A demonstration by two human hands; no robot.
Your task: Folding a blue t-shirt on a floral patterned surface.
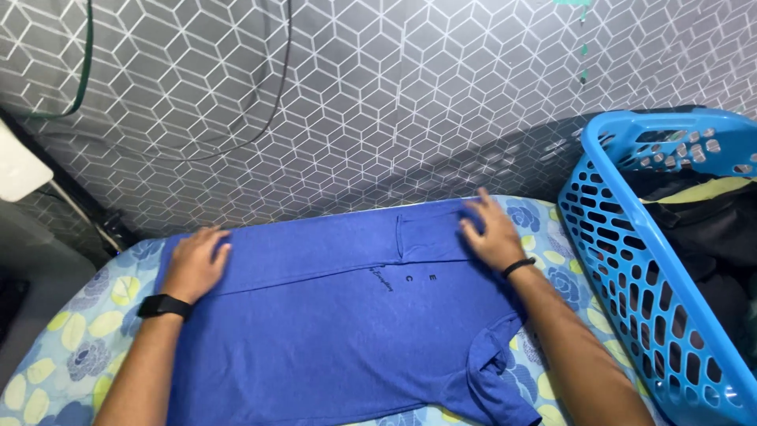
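Note:
A blue short-sleeved shirt (331, 315) lies spread flat on a bed with a flower-patterned sheet (71, 331). Its far edge is folded over towards me. My left hand (195, 260) lies flat on the shirt's left end, fingers together, with a black watch on the wrist. My right hand (490, 233) presses flat on the folded strip near the shirt's right end, fingers spread, with a black band at the wrist. Neither hand grips the cloth. A sleeve (493, 371) lies bunched at the lower right.
A light blue plastic laundry basket (631, 260) with dark clothes inside stands on the bed at the right. A grey wall with a hexagon pattern (378, 102) rises right behind the bed. A dark gap lies at the far left.

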